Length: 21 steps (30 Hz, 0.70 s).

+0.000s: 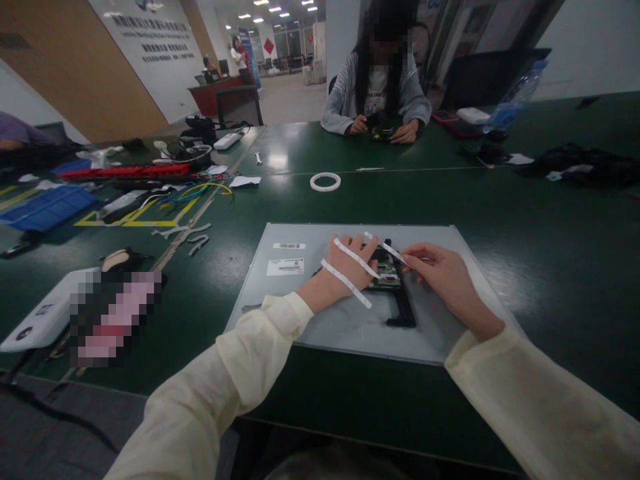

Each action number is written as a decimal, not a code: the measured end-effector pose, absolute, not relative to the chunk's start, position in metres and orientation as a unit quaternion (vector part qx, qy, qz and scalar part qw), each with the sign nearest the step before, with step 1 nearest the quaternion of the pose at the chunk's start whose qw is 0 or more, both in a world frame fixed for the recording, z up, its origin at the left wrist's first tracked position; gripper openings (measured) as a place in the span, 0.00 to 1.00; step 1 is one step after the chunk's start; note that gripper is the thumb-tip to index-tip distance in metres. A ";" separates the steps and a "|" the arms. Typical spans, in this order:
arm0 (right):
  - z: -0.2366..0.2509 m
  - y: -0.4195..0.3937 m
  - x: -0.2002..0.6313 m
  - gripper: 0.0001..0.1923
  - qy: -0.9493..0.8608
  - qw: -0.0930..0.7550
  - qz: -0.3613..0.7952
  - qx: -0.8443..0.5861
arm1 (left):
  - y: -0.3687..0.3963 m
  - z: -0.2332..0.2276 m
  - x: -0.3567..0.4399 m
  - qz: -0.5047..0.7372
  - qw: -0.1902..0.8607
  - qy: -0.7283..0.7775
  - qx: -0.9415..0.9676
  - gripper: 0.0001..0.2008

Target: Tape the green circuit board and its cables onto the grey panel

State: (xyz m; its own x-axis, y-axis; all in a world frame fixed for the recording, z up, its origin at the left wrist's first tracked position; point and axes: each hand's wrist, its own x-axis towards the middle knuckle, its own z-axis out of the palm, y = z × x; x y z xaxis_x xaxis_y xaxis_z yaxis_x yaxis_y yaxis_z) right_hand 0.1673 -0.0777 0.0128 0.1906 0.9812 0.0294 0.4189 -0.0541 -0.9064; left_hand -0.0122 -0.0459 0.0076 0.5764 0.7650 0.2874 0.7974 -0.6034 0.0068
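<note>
My left hand (347, 267) rests over a green circuit board (387, 279), its fingers apart and pointing forward, fingertips partly hidden. Two white tape strips (345, 283) cling across its back and wrist. My right hand (440, 273) is closed, pinching the near end of another white tape strip (393, 252) between thumb and fingers, above the board's right side. The board sits with a black frame (407, 310) on a large grey flat panel (320, 330). Part of the board is hidden under my left hand.
A roll of white tape (325, 182) lies beyond the panel. On the left are a blue bin (47, 208), red power strips (127, 171), wires and a white power bank (47, 310). Across the green table (565, 267), a person (377, 80) handles a small dark board.
</note>
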 end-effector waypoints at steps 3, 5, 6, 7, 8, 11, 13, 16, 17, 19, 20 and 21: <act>0.013 -0.078 0.167 0.14 -0.550 0.409 0.329 -0.650 | -0.046 0.005 -0.014 -0.136 0.070 -0.443 -0.883 0.23; 0.012 -0.078 0.167 0.14 -0.553 0.408 0.329 -0.648 | -0.046 0.003 -0.015 -0.135 0.078 -0.431 -0.888 0.22; 0.011 -0.078 0.167 0.15 -0.553 0.411 0.329 -0.646 | -0.046 0.002 -0.015 -0.133 0.081 -0.425 -0.892 0.22; 0.010 -0.078 0.167 0.15 -0.551 0.415 0.329 -0.644 | -0.046 0.002 -0.015 -0.129 0.084 -0.421 -0.894 0.21; 0.009 -0.078 0.167 0.16 -0.548 0.422 0.331 -0.642 | -0.046 0.002 -0.015 -0.126 0.086 -0.422 -0.894 0.21; 0.006 -0.078 0.168 0.17 -0.532 0.442 0.338 -0.638 | -0.046 0.003 -0.014 -0.116 0.088 -0.434 -0.889 0.22; 0.006 -0.077 0.168 0.17 -0.524 0.444 0.347 -0.638 | -0.046 0.005 -0.014 -0.109 0.086 -0.439 -0.888 0.23; 0.006 -0.078 0.168 0.16 -0.515 0.442 0.359 -0.641 | -0.044 0.005 -0.015 -0.105 0.082 -0.436 -0.890 0.24; 0.006 -0.078 0.168 0.16 -0.512 0.443 0.362 -0.641 | -0.043 0.004 -0.016 -0.104 0.081 -0.433 -0.892 0.25; 0.007 -0.078 0.167 0.15 -0.510 0.446 0.365 -0.638 | -0.042 0.003 -0.017 -0.101 0.080 -0.428 -0.895 0.24; 0.007 -0.078 0.167 0.15 -0.511 0.446 0.366 -0.636 | -0.041 0.003 -0.017 -0.099 0.081 -0.424 -0.896 0.24; 0.007 -0.079 0.167 0.15 -0.513 0.446 0.367 -0.635 | -0.041 0.003 -0.018 -0.097 0.081 -0.421 -0.898 0.24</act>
State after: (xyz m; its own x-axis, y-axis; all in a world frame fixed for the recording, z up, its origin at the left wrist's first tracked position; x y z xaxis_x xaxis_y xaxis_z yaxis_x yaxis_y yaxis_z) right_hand 0.1673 -0.0786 0.0065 0.2049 0.9787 -0.0084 0.3248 -0.0761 -0.9427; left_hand -0.0175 -0.0412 0.0026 0.6273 0.7398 0.2432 0.7715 -0.6330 -0.0642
